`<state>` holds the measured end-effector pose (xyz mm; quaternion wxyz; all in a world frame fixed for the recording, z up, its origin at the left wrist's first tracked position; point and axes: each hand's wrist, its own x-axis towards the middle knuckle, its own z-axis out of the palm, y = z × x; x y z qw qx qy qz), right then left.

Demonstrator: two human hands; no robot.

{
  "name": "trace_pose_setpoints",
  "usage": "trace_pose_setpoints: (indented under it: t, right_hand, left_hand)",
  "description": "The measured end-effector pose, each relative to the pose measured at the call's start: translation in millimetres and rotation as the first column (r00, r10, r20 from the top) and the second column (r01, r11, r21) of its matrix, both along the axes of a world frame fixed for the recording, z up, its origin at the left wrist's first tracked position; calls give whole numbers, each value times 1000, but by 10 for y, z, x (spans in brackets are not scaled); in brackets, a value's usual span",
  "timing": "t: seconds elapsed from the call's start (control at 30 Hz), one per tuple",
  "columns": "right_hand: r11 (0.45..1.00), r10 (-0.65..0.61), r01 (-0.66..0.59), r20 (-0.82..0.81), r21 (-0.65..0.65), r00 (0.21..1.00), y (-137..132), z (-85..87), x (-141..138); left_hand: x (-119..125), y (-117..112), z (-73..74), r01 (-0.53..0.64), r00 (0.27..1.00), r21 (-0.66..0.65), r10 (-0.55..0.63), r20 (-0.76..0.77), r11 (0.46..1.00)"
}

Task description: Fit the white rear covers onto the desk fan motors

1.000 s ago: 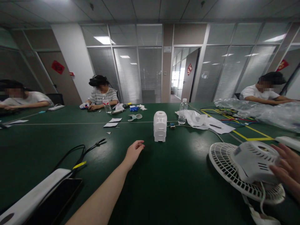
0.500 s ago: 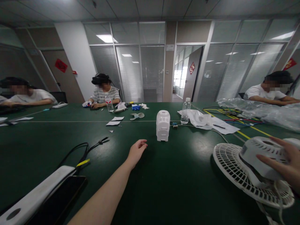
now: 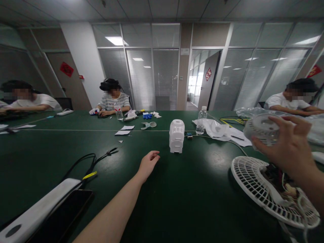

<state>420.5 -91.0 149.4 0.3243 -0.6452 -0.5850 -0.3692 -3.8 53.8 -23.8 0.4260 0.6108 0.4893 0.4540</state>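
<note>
My right hand (image 3: 291, 146) grips a white vented motor cover (image 3: 262, 129) and holds it in the air above a white fan grille (image 3: 249, 180) that lies flat on the green table (image 3: 177, 195). Inside the grille the bare motor and its wires (image 3: 278, 175) show. My left hand (image 3: 148, 162) rests on the table with its fingers loosely curled and holds nothing. It lies just left of an upright white fan housing (image 3: 176, 135).
A white power strip (image 3: 37, 212) and a dark phone (image 3: 65, 216) lie at the near left beside black cables (image 3: 87, 165). A water bottle (image 3: 200, 124), papers (image 3: 227, 131) and a plastic bag (image 3: 298, 123) sit further back. Three other people sit at the far edges.
My right hand has lifted the motor cover off the fan grille and raised it, which uncovers the motor. My left hand has stayed in place.
</note>
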Motion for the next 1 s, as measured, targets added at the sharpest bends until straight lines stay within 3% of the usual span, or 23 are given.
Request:
trace_pose_setpoints:
  t: [0.13,0.27,0.37,0.57,0.67,0.8,0.9,1.0]
  right_hand:
    - [994,21,-23,-19,-105,1000,375,-158,-154]
    - [953,-60,10,-155,-304,986,785,-489,-133]
    - [941,-77,5,-201,-338,976,1042,-731,-34]
    - [900,-186,41,-297,-434,937,1212,-1016,224]
    - [868,-232,48,-320,-494,919,1163,-994,219]
    - [882,-155,-6,-302,-472,940,904,-742,-91]
    - [914,-54,-70,-291,-400,955,417,-486,-325]
    - [976,-20,-47,-301,-213,953,-208,-363,-185]
  left_hand:
    - [-4,24,-26,-2,1000,-1,2,1,1000]
    - [-11,29,-35,6,1000,2,-6,-2,1000]
    - [-17,27,-34,14,1000,4,-14,-7,1000]
    - [-26,28,-30,20,999,7,-20,-27,1000]
    - [-22,33,-32,18,999,11,-18,-41,1000]
    - [-6,52,-41,10,998,16,-9,-62,1000]
    - [5,57,-36,3,997,19,-2,-80,1000]
    - [12,30,-9,5,996,15,-4,-94,1000]
